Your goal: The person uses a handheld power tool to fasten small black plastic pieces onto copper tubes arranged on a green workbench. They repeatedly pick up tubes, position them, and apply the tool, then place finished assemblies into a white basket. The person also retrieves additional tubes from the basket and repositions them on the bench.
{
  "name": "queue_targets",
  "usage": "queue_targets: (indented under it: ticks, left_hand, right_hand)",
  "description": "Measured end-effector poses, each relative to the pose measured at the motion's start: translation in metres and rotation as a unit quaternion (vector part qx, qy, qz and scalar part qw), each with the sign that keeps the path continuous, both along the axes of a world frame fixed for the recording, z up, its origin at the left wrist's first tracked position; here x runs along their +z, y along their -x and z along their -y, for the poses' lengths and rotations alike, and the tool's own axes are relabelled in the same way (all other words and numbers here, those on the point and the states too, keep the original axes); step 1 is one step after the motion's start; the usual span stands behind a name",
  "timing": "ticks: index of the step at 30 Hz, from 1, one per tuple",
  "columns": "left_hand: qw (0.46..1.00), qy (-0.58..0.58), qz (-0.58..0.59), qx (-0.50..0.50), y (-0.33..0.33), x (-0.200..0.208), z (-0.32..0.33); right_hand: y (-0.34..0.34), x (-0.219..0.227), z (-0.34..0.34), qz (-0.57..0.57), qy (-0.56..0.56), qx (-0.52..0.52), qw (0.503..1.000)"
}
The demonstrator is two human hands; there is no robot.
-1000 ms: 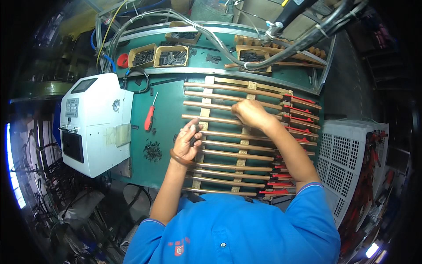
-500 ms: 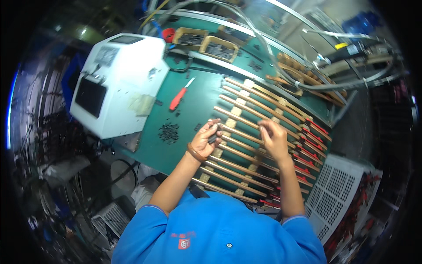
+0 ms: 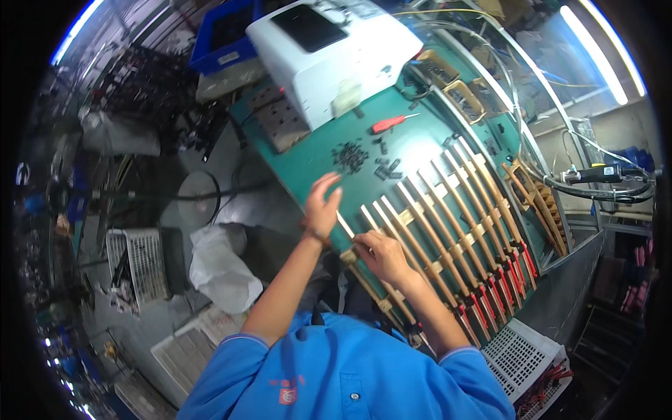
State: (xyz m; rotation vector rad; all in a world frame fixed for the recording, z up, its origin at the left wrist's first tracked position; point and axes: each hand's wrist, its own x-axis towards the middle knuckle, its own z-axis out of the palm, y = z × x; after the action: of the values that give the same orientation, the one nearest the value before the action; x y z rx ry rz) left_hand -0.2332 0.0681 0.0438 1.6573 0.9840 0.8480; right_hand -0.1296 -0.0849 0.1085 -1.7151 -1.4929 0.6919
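The left hand [image 3: 322,208] is loosely open; the right hand [image 3: 383,256] is curled, hold unclear: nudging could roll a slim copper-coloured rod [image 3: 345,225].

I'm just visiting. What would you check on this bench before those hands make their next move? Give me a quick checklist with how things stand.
1. Copper-coloured rods lying side by side on the wooden strips: ok.
2. Red-handled screwdriver clear of both hands: ok, it lies apart on the green tabletop.
3. Small black parts in one heap: ok, mostly, with a few strays.
4. Right hand gripping a rod firmly: cannot tell.
5. Left hand empty: cannot tell.
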Motion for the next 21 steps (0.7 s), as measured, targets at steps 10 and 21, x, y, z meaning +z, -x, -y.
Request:
queue_targets:
  ticks: [10,21]
  left_hand:
    - [0.789,0.388,-0.235,0.414,0.493,-0.153,0.258]
    - [0.762,0.467,0.075,0.442,0.559,-0.277,0.266]
  right_hand:
    - [0.206,-0.035,-0.004,0.03,0.075,0.325,0.942]
    - [0.489,-0.266,-0.045,-0.008,0.276,0.343,0.898]
